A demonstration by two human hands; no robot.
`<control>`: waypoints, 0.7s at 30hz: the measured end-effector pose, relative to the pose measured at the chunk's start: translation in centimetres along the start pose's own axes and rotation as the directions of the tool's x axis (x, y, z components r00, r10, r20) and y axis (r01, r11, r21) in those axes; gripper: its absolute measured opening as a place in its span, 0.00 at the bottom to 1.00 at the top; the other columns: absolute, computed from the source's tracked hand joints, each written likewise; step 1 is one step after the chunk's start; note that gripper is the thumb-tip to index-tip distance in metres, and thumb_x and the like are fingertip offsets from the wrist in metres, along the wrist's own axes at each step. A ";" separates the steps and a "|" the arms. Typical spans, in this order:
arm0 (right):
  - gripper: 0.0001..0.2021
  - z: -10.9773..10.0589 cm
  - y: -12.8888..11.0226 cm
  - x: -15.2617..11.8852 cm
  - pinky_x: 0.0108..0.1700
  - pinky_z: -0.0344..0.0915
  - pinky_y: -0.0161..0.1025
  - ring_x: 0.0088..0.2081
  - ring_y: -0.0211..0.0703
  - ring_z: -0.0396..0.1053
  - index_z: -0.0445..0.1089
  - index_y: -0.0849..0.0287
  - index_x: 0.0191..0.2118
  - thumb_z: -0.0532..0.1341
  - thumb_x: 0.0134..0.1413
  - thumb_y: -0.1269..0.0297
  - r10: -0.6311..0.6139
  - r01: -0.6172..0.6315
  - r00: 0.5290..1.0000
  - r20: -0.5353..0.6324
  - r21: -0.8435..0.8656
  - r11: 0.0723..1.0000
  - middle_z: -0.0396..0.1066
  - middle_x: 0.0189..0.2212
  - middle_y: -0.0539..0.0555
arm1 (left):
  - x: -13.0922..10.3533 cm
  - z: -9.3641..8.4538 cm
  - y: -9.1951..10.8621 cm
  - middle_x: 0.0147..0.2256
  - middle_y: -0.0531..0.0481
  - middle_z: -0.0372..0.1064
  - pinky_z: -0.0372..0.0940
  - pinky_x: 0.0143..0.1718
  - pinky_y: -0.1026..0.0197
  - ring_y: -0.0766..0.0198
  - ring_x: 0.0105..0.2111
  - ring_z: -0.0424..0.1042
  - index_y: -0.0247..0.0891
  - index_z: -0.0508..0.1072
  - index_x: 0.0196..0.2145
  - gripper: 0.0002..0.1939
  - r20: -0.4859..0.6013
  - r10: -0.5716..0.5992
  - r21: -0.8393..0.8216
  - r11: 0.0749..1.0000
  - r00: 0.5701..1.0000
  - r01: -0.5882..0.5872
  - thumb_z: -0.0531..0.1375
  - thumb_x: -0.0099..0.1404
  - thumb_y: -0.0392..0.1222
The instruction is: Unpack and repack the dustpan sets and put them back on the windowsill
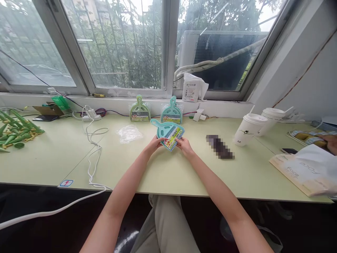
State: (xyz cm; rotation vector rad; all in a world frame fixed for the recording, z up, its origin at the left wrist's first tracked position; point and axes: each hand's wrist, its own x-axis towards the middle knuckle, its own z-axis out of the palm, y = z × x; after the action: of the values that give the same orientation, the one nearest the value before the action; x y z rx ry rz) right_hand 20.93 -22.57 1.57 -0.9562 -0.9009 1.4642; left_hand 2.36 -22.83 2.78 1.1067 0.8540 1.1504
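Observation:
Above the table's middle I hold a teal dustpan (164, 130) with a small brush set in it and a printed card across its front. It is tilted, its handle pointing up and left. My left hand (153, 144) grips the lower left edge, and my right hand (185, 146) pinches the right edge by the card. Behind it, against the wall below the window, stand a green dustpan set (140, 110) and another teal dustpan set (172, 111), both in clear wrapping. A crumpled clear plastic bag (129, 134) lies to the left of my hands.
A white cable (91, 168) runs over the table's left part. Green plastic pieces (17, 130) are heaped at far left. To the right are a blurred dark object (220, 147), two white cups (249, 130) (272, 117), a paper bag (305, 170) and another person's hand (331, 143).

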 end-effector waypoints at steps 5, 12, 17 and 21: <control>0.07 -0.4 -0.1 0.0 0.40 0.77 0.39 0.32 0.41 0.77 0.70 0.62 0.33 0.66 0.49 0.78 -0.002 0.008 0.996 -0.090 0.057 0.998 0.78 0.31 0.53 | -0.2 -2.9 1.6 0.39 0.39 0.73 0.67 0.46 0.49 0.52 0.41 0.74 0.35 0.73 0.41 0.19 -0.463 0.235 0.520 0.853 0.854 0.048 0.48 0.69 0.50; 0.08 -1.3 -0.7 0.5 0.39 0.78 0.39 0.30 0.40 0.77 0.69 0.62 0.33 0.66 0.48 0.78 -0.006 0.013 0.989 -0.145 0.048 0.999 0.77 0.31 0.52 | -0.2 -7.5 1.3 0.58 0.30 0.61 0.54 0.59 0.48 0.47 0.60 0.58 0.28 0.65 0.57 0.24 -0.630 0.479 0.776 0.422 0.611 0.470 0.50 0.65 0.34; 0.07 -1.5 -1.1 0.2 0.39 0.77 0.38 0.32 0.39 0.77 0.70 0.61 0.35 0.64 0.51 0.78 -0.033 0.035 0.996 -0.086 0.026 0.999 0.78 0.32 0.52 | -0.1 -6.3 0.0 0.60 0.42 0.62 0.47 0.62 0.43 0.50 0.61 0.57 0.42 0.75 0.49 0.22 -0.404 0.357 0.915 0.172 0.842 0.366 0.50 0.63 0.29; 0.07 -1.4 -1.5 0.1 0.40 0.77 0.39 0.33 0.40 0.77 0.70 0.62 0.36 0.63 0.51 0.78 -0.021 0.021 0.998 -0.058 -0.013 1.000 0.78 0.34 0.53 | 0.0 -4.6 0.2 0.55 0.48 0.68 0.56 0.58 0.54 0.56 0.55 0.65 0.42 0.78 0.41 0.21 -0.188 0.292 0.978 0.141 0.938 0.152 0.51 0.60 0.27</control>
State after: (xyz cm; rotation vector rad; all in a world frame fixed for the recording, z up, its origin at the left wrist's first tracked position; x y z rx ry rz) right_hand 22.74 -22.32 2.38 -0.9908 -0.8765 1.4075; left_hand -2.05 -21.83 1.73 2.0976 2.0721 0.7176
